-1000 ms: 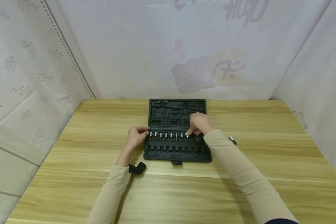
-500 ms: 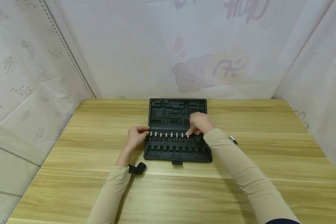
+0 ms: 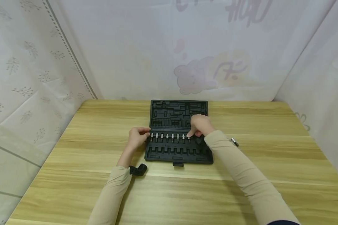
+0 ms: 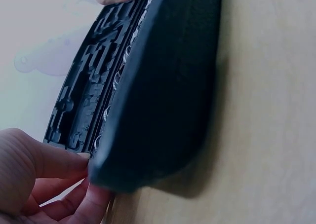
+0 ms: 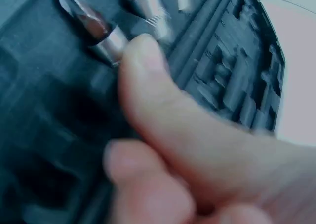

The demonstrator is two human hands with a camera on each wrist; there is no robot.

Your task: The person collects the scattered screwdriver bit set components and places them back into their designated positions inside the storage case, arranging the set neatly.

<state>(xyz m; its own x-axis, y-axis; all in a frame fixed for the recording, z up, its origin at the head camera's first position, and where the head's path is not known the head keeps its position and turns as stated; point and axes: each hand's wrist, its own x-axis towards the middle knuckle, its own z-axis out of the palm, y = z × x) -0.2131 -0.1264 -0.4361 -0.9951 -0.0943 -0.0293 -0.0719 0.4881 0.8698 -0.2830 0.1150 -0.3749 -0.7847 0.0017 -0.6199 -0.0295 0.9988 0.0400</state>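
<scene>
An open black tool case point(image 3: 169, 157) lies on the table with a row of silver-topped bit sockets point(image 3: 167, 137) in its upper slots. My left hand point(image 3: 135, 137) grips the case's left corner, its thumb point(image 4: 66, 160) along the edge and the other fingers lower at the corner. At the right end of the row, my right hand point(image 3: 200, 124) reaches over the case. Its thumb point(image 5: 148, 71) presses on the metal end of the last bit socket point(image 5: 111, 44), with the other fingers curled beside it. That socket lies in its slot, its end partly hidden by the thumb.
One loose bit socket point(image 3: 234, 142) lies on the wooden table point(image 3: 169, 193), right of the case and beside the right sleeve. The case's lid point(image 3: 171, 112) stands folded back behind the row. A patterned white curtain point(image 3: 146, 47) hangs behind the table.
</scene>
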